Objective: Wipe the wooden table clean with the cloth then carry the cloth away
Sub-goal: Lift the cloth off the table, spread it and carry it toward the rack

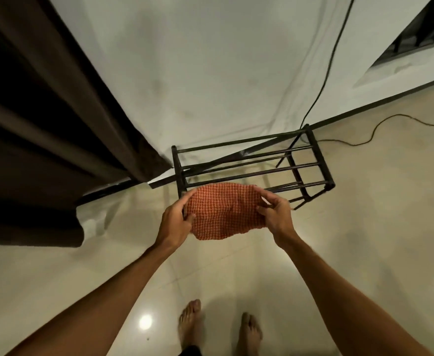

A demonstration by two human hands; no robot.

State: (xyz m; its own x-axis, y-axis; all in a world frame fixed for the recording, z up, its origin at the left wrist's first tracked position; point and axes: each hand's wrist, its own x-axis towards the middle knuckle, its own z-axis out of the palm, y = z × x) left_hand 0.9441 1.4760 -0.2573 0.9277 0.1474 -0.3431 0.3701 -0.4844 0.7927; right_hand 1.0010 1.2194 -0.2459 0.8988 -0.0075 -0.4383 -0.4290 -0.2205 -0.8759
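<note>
An orange checked cloth (223, 210) is stretched between both hands at the middle of the view, held over the near edge of a low black metal rack (251, 167). My left hand (176, 222) grips the cloth's left edge. On the cloth's right edge my right hand (277, 213) pinches it with thumb and fingers. No wooden table is in view.
A dark brown curtain (43, 124) hangs at the left down to the pale tiled floor (364, 227). A white wall (223, 73) stands behind the rack. A black cable (326, 73) runs down the wall and across the floor at right. My bare feet (218, 327) show below.
</note>
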